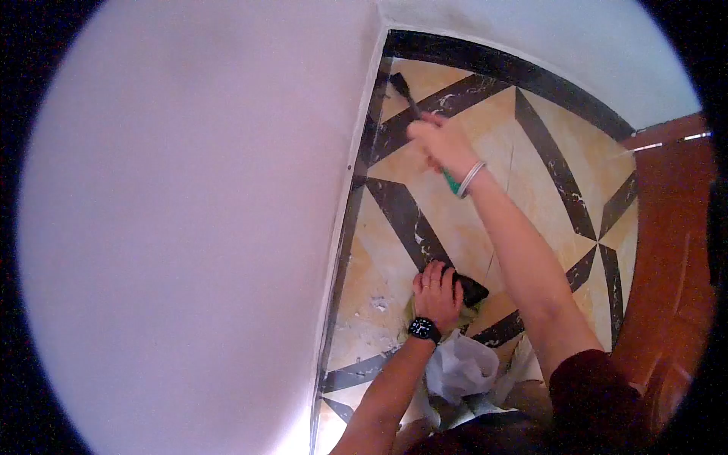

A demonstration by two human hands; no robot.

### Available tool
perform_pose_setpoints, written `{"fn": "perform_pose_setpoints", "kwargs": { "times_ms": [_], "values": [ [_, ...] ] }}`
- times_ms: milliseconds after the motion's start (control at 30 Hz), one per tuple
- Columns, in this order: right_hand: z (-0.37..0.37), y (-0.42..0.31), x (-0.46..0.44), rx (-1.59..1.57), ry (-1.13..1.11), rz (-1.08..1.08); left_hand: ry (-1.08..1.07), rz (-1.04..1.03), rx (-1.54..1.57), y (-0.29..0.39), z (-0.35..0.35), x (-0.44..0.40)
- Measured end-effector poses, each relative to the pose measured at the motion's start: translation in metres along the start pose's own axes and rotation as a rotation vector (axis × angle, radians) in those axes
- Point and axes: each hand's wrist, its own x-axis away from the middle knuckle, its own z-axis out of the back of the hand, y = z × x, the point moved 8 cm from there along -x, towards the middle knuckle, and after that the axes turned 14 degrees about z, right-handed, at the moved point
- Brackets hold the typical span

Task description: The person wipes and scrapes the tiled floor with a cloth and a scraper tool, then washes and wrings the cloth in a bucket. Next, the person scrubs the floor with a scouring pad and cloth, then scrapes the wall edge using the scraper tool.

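Observation:
My right hand (444,144) is closed round the green handle of a scraper (402,85), whose dark head points at the floor by the corner at the top. My left hand (438,294), with a black watch on its wrist, is lower down, its fingers laid over a black object (472,290) with a yellow-green cloth or bag partly under it. What the black object is cannot be made out. A crumpled white plastic bag (461,368) lies just below that hand.
A white wall (189,189) runs along the left side. White flakes and dust (379,303) lie on the patterned tile floor (485,152). A dark skirting (500,61) borders the far edge, and a reddish-brown wooden door (671,250) stands at the right.

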Motion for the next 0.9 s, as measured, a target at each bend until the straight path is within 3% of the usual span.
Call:
{"fn": "perform_pose_setpoints", "kwargs": {
  "times_ms": [100,233,300,400,467,533,633,767,867,900],
  "values": [
    [0.007,0.003,-0.008,0.225,0.217,0.184,-0.023,0.01,-0.002,-0.001,-0.003,-0.001],
    [-0.008,0.016,-0.007,0.15,-0.007,0.023,-0.036,0.005,-0.005,-0.001,-0.003,0.0],
    [0.002,0.002,0.001,-0.052,-0.044,-0.06,-0.052,0.016,0.013,0.001,-0.001,-0.002],
    [-0.02,0.015,0.012,-0.309,0.022,-0.12,0.209,0.517,0.918,-0.038,0.008,-0.027],
    [-0.049,0.022,0.015,-0.595,-0.041,-0.197,0.308,0.458,1.302,-0.027,0.051,-0.085],
    [-0.07,0.037,0.012,-1.015,-0.052,-0.396,0.326,0.261,1.049,-0.007,0.098,-0.138],
    [-0.071,0.081,-0.022,-1.135,0.077,-0.483,0.206,0.233,0.416,0.005,0.105,-0.17],
    [-0.068,0.096,-0.03,-0.871,0.131,-0.358,0.306,0.203,0.409,0.012,0.114,-0.166],
    [-0.058,0.125,-0.067,-0.462,0.159,-0.199,0.287,0.366,0.595,0.013,0.103,-0.17],
    [-0.059,0.124,-0.069,-0.42,0.079,-0.197,0.267,0.452,0.66,0.019,0.103,-0.169]
  ]
}}
